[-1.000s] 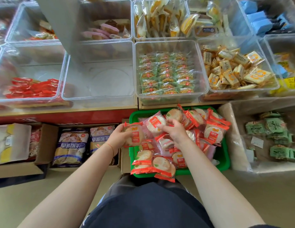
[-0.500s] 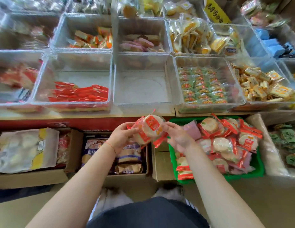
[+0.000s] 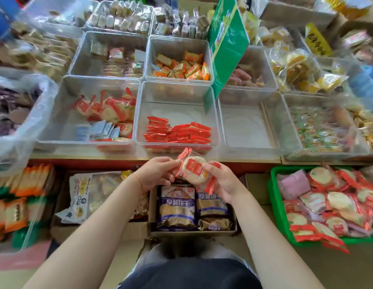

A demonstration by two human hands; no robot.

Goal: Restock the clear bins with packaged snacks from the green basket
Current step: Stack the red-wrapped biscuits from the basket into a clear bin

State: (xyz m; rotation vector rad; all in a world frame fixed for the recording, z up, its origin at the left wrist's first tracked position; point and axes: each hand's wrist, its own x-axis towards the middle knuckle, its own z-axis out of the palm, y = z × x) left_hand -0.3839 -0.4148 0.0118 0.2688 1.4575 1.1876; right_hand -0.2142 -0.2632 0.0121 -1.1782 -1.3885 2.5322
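Along a shop counter point(image 3: 139, 157) crowded with clear bins point(image 3: 177, 113), both hands' fingers clamp a round red-ended snack packet point(image 3: 195, 171), long axis tilted upper-left to lower-right, left of the green basket point(image 3: 275, 203).

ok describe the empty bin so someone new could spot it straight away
Start at the front row of clear bins along the shelf edge, above the hands. The empty bin sits just right of the bin of flat red packets, under the tilted green sign. It alone shows a bare floor.
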